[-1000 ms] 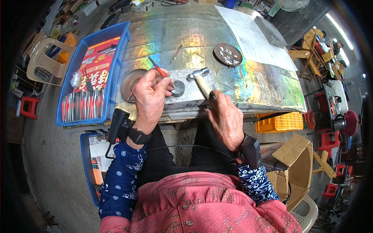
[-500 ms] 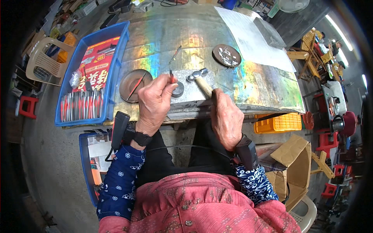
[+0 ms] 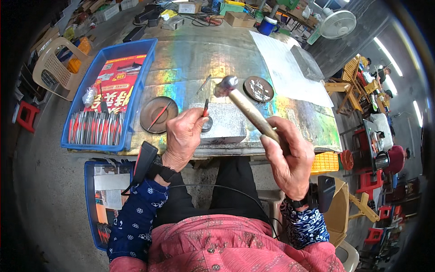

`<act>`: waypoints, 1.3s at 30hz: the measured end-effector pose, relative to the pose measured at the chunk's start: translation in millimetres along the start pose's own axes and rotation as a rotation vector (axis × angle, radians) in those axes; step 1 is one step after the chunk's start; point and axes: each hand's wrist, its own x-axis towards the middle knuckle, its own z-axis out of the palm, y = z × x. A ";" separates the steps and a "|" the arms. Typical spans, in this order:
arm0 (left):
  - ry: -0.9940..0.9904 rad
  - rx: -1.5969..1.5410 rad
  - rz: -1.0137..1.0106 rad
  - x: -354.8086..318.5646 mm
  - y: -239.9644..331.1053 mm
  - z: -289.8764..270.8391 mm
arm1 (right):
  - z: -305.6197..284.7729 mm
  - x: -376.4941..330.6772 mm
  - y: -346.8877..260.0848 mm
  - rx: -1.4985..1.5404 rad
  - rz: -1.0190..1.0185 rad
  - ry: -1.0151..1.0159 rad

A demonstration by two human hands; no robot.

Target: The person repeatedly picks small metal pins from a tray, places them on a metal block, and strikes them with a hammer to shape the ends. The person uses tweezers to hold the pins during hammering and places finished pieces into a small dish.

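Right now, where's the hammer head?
In the head view, the hammer head is raised over the metal block, right of centre, its handle gripped in the right hand.

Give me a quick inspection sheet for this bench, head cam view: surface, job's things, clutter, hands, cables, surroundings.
Surface: table covered in shiny, rainbow-tinted metal sheet, with a grey metal block at its near edge.
Job's things: hammer, head raised above the block; thin red-tipped tool held upright over a small dark ring on the block.
Clutter: two round dishes; blue tray of red-handled tools and a red packet; white paper sheet; boxes at the far edge.
Hands: left hand pinches the red-tipped tool; right hand grips the hammer handle.
Cables: thin black cable across the lap, between the wrist devices.
Surroundings: fan, plastic chair, red stools, orange crate.
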 end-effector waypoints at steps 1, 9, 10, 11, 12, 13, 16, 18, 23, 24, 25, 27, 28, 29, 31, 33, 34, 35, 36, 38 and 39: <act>0.001 0.008 -0.003 -0.1 -0.4 0.2 | -0.6 0.8 -3.3 0.009 -0.001 0.015; 0.011 0.041 0.004 -1.0 -0.1 0.7 | -1.7 7.5 -8.2 -0.030 -0.228 0.087; 0.011 0.044 0.004 -1.1 0.3 0.6 | -2.9 9.6 -9.0 -0.056 -0.199 0.027; 0.014 0.046 0.010 -1.2 0.5 0.6 | -4.2 11.1 -10.9 -0.044 -0.114 -0.057; 0.021 0.047 0.020 -0.2 0.3 0.4 | -5.3 12.8 -13.4 -0.052 -0.134 -0.059; 0.020 0.051 0.016 0.4 0.0 0.3 | -4.8 15.5 -15.4 -0.069 -0.121 -0.074; 0.018 0.049 -0.006 -2.1 1.1 1.5 | -13.4 14.0 -26.0 -0.027 -0.218 0.156; 0.016 0.042 -0.012 -1.5 0.8 1.6 | -13.3 14.2 -26.4 0.039 -0.185 0.223; 0.020 0.041 0.010 1.8 -0.7 0.1 | -1.1 16.6 -6.2 -0.038 -0.040 -0.122; 0.015 0.053 0.006 -0.5 -0.7 -0.1 | -0.2 15.6 -3.5 -0.004 -0.033 -0.104; 0.021 0.053 0.021 -1.5 -0.8 0.2 | -2.2 13.9 -3.3 0.025 -0.041 -0.073; 0.005 0.036 -0.003 -0.8 -1.2 0.6 | -4.9 15.9 -4.5 -0.019 -0.048 -0.074; 0.005 0.033 -0.007 -0.4 -1.6 0.4 | -8.0 17.0 -7.6 -0.029 -0.027 -0.089; 0.004 0.022 -0.012 -0.4 -1.6 0.3 | -10.3 19.0 -11.7 -0.039 0.004 -0.105; 0.000 0.045 -0.009 -0.7 -1.5 0.4 | -20.0 19.1 -22.4 -0.094 -0.082 -0.013; 0.002 0.045 -0.014 -1.3 -0.4 1.2 | -29.0 18.1 -31.6 -0.037 -0.157 0.204; 0.008 0.038 -0.018 -1.5 0.0 1.5 | -23.7 18.8 -31.6 0.014 -0.184 0.264; 0.020 0.018 -0.016 -1.4 0.2 1.8 | -21.7 18.1 -31.3 0.069 -0.181 0.236; 0.019 0.035 -0.021 -0.7 -0.3 1.5 | -16.3 18.8 -29.0 0.068 -0.129 0.150; 0.013 0.035 -0.023 0.0 -0.8 1.3 | -4.0 23.2 -18.5 -0.146 0.013 -0.204; 0.022 0.044 -0.001 2.1 -1.6 1.2 | -3.2 22.7 -14.2 -0.076 0.027 -0.163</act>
